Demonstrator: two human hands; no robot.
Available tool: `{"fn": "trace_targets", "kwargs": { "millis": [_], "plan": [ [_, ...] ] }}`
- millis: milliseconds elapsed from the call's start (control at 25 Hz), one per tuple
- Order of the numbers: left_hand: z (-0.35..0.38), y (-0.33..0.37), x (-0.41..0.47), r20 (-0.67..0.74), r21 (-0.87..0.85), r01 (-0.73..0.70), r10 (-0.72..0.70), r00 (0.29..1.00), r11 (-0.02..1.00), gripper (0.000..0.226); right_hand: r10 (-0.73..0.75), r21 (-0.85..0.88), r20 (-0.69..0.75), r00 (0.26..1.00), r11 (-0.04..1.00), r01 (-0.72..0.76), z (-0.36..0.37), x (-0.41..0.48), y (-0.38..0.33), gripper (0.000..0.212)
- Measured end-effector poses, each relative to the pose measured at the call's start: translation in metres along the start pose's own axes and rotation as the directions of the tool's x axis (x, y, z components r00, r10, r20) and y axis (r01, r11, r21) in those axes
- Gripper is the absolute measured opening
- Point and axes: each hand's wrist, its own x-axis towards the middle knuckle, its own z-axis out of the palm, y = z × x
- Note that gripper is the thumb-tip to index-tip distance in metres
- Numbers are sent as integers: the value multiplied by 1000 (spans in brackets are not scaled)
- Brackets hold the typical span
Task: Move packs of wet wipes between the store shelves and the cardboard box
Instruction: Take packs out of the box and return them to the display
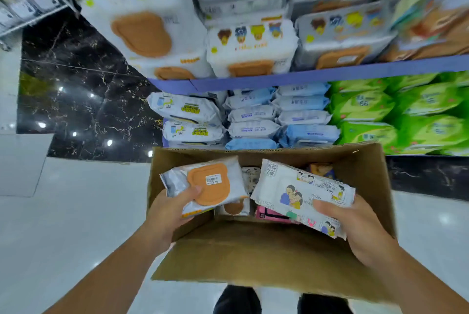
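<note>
- L hand (167, 214), lower left of frame: thumb pinches the orange-lid wipes pack (205, 184) on its top face by the lid edge. Other fingers are under the pack, can't tell how they lie.
- R hand (355, 227), lower right: thumb pressed on top of the cartoon-print wipes pack (302, 194), fingers wrapped under its near end.
- Both packs are held over the open cardboard box (253, 258) at centre frame. More packs lie inside, e.g. a pink one (269, 213).
- Risk: each pack is held near one end only. They look soft, so the free end could sag and slip back into the box.
- Risk: both hands are full, so there's nothing to steady the box if it's knocked.
- Risk: wrong slot. Orange-lid stock sits above the blue shelf edge (304, 76); I see no match for the cartoon pack.
- Orange-lid pack: lid up, long axis approx left-right, right end higher.
- Cartoon pack: print up, long axis upper left to lower right.
</note>
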Motion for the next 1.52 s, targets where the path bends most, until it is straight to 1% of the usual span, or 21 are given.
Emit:
{"fn": "trace_targets", "kwargs": {
  "millis": [160,240,280,400,440,480,520,600,640,680,760,800,960,1000,1120,1160,1240,1360,1400,1440,1520],
  "plan": [
    [-30,67,-96,30,-27,-74,75,997,997,67,-59,43,13,998,997,59,15,-107,-77,67],
    [-43,102,-146,46,-41,-142,144,989,989,78,-103,27,35,994,994,102,30,-156,-116,67],
    [-49,121,-169,61,-48,-167,170,984,985,78,-130,19,52,990,991,129,40,-179,-136,70],
    [-74,167,-228,67,-84,-284,289,955,955,48,-222,-14,63,973,975,223,65,-239,-187,73],
    [-84,180,-247,73,-99,-316,324,943,943,47,-251,-28,77,965,967,254,75,-259,-203,71],
    [-90,192,-254,81,-111,-346,356,931,932,51,-275,-24,97,957,960,278,79,-267,-213,76],
    [-100,207,-269,75,-125,-377,388,919,918,51,-306,-31,107,946,950,310,86,-281,-227,87],
    [-119,233,-298,70,-173,-432,448,891,885,40,-359,-34,117,926,930,365,100,-307,-253,108],
    [-129,244,-311,76,-195,-463,484,872,865,40,-383,-40,122,916,920,390,107,-320,-266,111],
    [-140,257,-321,89,-212,-504,530,843,837,52,-398,-60,135,908,911,408,114,-331,-280,111],
    [-157,282,-339,103,-213,-580,608,787,786,91,-438,-93,138,888,887,452,127,-346,-305,105],
    [-164,294,-345,105,-216,-609,638,763,763,101,-461,-112,142,876,872,477,134,-352,-316,100],
    [-182,339,-365,116,-255,-686,725,679,682,97,-556,-136,151,817,807,575,155,-370,-360,66],
    [-184,348,-367,111,-257,-696,736,668,670,95,-556,-145,154,817,805,575,156,-370,-368,65],
    [-176,360,-368,118,-254,-719,759,640,647,102,-549,-172,118,828,809,561,150,-358,-381,90],
    [-169,360,-365,127,-251,-723,763,634,643,102,-549,-179,102,830,810,558,148,-353,-385,94],
    [-149,356,-357,146,-248,-707,747,648,662,100,-549,-223,64,834,806,548,136,-340,-391,86],
    [-115,342,-338,134,-251,-662,703,698,706,97,-517,-213,57,854,829,517,113,-319,-397,56],
    [-106,335,-331,120,-253,-640,680,723,726,95,-493,-216,49,868,844,492,104,-308,-398,55],
    [-97,329,-322,97,-259,-616,655,750,744,91,-463,-236,36,885,857,458,95,-289,-397,60],
    [-85,315,-304,62,-284,-569,607,792,772,81,-432,-267,19,902,867,421,86,-259,-394,81]
  ]
}}
